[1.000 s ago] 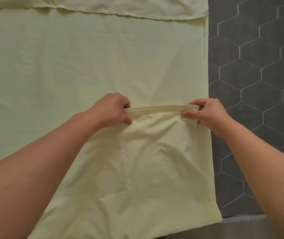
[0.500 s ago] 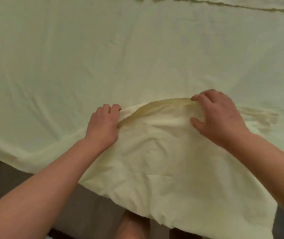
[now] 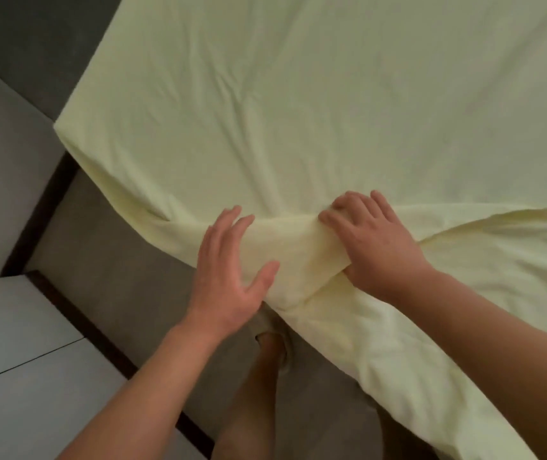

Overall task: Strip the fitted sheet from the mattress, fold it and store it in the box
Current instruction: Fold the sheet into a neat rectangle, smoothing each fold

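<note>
The pale yellow fitted sheet (image 3: 315, 104) lies spread flat over the bed and fills most of the head view. Its near edge is doubled over into a thick fold (image 3: 285, 254) that hangs off the front. My left hand (image 3: 229, 270) lies flat against the left side of that fold, fingers straight and spread. My right hand (image 3: 375, 240) grips the fold's right side, fingers on top and thumb tucked under the cloth. No box is in view.
Grey floor (image 3: 106, 257) runs under the sheet's hanging edge at lower left. White panels with dark trim (image 3: 10, 333) stand at the left. My bare leg and foot (image 3: 265, 366) are below the fold, close to the sheet.
The view has swung left, so the sheet's left corner and the floor now show. My left hand has let go of the folded edge and lies flat on it. My right hand still holds it.
</note>
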